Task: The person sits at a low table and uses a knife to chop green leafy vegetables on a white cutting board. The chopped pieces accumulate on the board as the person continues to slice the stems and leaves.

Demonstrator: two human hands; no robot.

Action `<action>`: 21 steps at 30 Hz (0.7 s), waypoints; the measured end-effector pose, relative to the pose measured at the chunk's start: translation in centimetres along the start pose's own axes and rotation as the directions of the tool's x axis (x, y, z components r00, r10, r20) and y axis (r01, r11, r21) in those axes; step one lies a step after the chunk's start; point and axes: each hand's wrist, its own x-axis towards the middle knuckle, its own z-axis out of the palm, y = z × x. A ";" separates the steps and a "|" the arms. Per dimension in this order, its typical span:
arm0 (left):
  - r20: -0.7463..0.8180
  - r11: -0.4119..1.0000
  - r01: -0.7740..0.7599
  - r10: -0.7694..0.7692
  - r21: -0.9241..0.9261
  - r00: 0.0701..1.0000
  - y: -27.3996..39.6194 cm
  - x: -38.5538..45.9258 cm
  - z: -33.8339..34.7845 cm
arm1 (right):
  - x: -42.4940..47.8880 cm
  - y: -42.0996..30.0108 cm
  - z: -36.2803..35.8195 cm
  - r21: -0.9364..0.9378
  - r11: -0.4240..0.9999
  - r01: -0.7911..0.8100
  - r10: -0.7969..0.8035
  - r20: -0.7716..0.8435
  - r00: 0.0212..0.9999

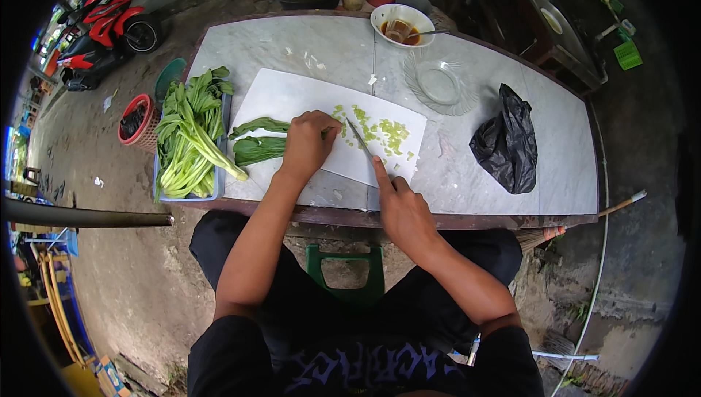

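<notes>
My left hand (311, 138) presses a bunch of leafy greens (260, 148) onto a white cutting board (290, 90); the leaves spread out to the left and the stems are mostly hidden under my fingers. In my right hand (402, 205) is a kitchen knife (360, 138), its index finger laid along the spine. The blade tip lies close to my left fingertips, beside the cut end of the stems. Small pieces of chopped pale green stem (391, 134) are scattered over the right part of the board.
A blue tray (226, 123) heaped with whole leafy greens (194, 140) stands at the table's left end. Behind the board are a clear glass plate (438, 82) and a white bowl (378, 16) holding dark liquid, a glass and a spoon. A black plastic bag (506, 145) lies to the right.
</notes>
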 end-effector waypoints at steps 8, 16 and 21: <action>0.011 1.000 -0.002 0.002 0.001 1.000 -0.5 0.0 -0.3 | 0.3 1.6 1.4 0.204 0.977 0.057 -0.032 -0.125 0.992; 0.011 0.997 0.069 -0.069 -0.017 0.998 0.0 0.0 -0.4 | 0.3 1.7 1.2 0.249 0.963 0.105 -0.071 -0.139 0.988; 0.000 0.999 0.041 -0.041 -0.008 0.999 -0.2 0.0 -0.3 | 0.5 1.5 0.8 0.227 0.971 0.080 -0.060 -0.091 0.994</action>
